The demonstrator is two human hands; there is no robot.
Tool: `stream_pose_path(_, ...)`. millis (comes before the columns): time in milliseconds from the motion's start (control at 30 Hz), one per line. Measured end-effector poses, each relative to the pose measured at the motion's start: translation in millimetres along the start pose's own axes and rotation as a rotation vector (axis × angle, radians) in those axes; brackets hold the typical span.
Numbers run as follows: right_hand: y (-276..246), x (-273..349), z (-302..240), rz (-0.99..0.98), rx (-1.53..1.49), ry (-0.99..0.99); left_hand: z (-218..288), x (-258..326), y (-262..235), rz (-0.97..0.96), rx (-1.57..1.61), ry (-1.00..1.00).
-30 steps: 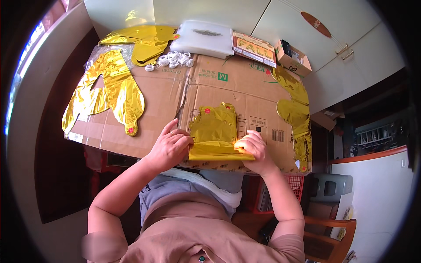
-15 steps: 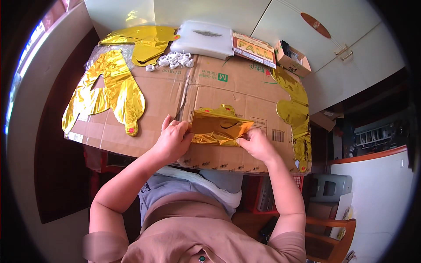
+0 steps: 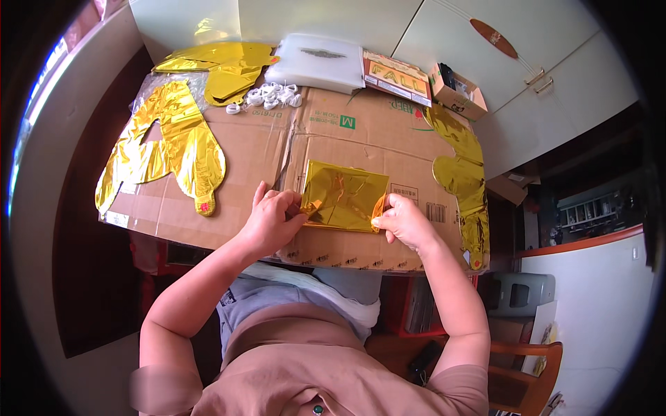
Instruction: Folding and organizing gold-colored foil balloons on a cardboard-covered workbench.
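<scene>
- Upper garment: short-sleeved top, plain dusty pinkish-brown; sleeves end above the elbows.
- Small dark round mark or button at the centre of the chest, near the lower edge of the view.
- Lower garment: greyish-blue fabric with a small dark marking on one side.
- Forearms bare; left hand [image 3: 272,222] and right hand [image 3: 402,222] ungloved; no rings or watch discernible.

left hand [image 3: 272,220]: fingers curled, pinching | right hand [image 3: 401,220]: fingertips pinching | forearms angled inward
</scene>
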State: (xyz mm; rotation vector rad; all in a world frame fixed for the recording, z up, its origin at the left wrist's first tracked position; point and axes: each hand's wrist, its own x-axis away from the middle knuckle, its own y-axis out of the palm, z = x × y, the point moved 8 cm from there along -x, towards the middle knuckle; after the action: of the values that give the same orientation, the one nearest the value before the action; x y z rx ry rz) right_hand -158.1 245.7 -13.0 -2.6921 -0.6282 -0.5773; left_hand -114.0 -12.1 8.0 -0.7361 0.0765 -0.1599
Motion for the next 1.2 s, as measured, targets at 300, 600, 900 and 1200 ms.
stream_pose_path(300,8.4,17.5,-0.5,0.094,-0.009,-0.120,-2.1,3.2,3.3,0.063,-0.011,-0.014)
stream_pose_path(600,5.5,13.9,0.3,0.129,0.100,-0.036,0.7,7.7,4.4,0.091,-0.043,0.001)
stream_pose_path(900,0.2,10.3,8.1,0.195,0.109,0.022,5.4,6.0,1.7,0.079,-0.094,-0.028)
stream_pose_path(1200,-6.0,-0.1,16.4,0.236,0.192,0.048,77.3,9.2,10.2,0.354,-0.389,0.599)
